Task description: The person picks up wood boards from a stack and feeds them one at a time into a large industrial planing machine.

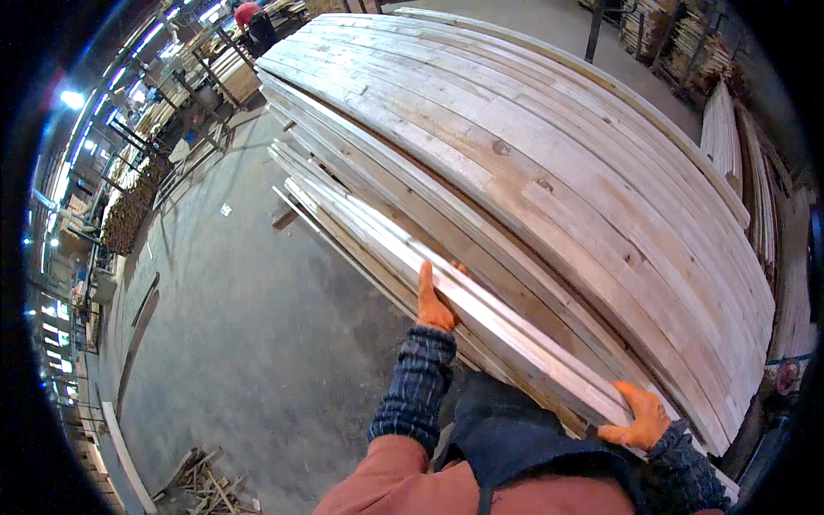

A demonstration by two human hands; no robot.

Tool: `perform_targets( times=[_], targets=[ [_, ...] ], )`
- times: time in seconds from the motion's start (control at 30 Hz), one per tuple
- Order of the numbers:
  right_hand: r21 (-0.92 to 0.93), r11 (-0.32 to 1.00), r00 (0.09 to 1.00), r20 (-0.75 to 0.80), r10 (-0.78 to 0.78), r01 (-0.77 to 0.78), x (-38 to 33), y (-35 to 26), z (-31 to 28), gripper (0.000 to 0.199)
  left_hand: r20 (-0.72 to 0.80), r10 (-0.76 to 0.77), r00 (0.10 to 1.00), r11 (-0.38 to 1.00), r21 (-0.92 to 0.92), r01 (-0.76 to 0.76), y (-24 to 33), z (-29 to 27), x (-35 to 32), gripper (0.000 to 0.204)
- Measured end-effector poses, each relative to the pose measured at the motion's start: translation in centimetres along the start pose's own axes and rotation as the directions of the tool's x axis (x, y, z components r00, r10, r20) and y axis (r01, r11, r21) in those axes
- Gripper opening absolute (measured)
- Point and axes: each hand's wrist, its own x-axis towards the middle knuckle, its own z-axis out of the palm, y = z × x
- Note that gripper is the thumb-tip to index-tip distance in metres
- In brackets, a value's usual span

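Note:
A long, pale wooden board runs slantwise in front of me, along the near side of a large stack of planks. My left hand, in an orange glove, grips the board near its middle, thumb on the near side and fingertips showing over the far edge. At the board's near right end my right hand, also in an orange glove, is closed round it. Whether this is one board or two laid together I cannot tell. More boards lie lower down, beside and beneath it.
Grey concrete floor stretches to the left. Scrap wood lies in a heap at the lower left, and a long strip rests on the floor. Timber stacks stand at the right. A person in a red top is far off.

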Motion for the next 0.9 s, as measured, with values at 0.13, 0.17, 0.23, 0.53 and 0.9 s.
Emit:
perform_targets(
  times=[0.13, 0.17, 0.23, 0.53, 0.9],
  targets=[
    [-0.101, 0.968, 0.954, -0.172, -0.246, 0.232, 0.5, 1.5, 1.0, 0.061, 0.043, 0.007, 0.999, 0.999, -0.046, -0.005, -1.3, -1.0, -2.4, 0.064],
    [-0.117, 0.965, 0.953, -0.169, -0.252, 0.234, 0.7, 1.6, 1.3, 0.061, -0.016, 0.041, 0.999, 0.999, -0.022, -0.041, -0.8, -0.7, -3.1, 0.063],
    [-0.189, 0.940, 0.932, -0.178, -0.317, 0.284, 0.8, 1.5, 2.0, 0.060, -0.027, 0.143, 0.989, 0.990, 0.007, -0.142, 0.6, 0.5, -4.2, 0.060],
    [-0.406, 0.908, 0.844, -0.448, -0.296, 0.102, 7.4, 0.1, 3.0, 0.069, 0.143, 0.221, 0.965, 0.973, 0.031, -0.227, 5.8, 6.8, -7.5, 0.055],
    [-0.010, 0.980, 0.968, -0.150, -0.200, 0.201, 13.0, -1.9, 1.6, 0.039, 0.189, 0.218, 0.957, 0.962, 0.126, -0.244, 7.9, 10.2, -12.3, 0.056]
  ],
)
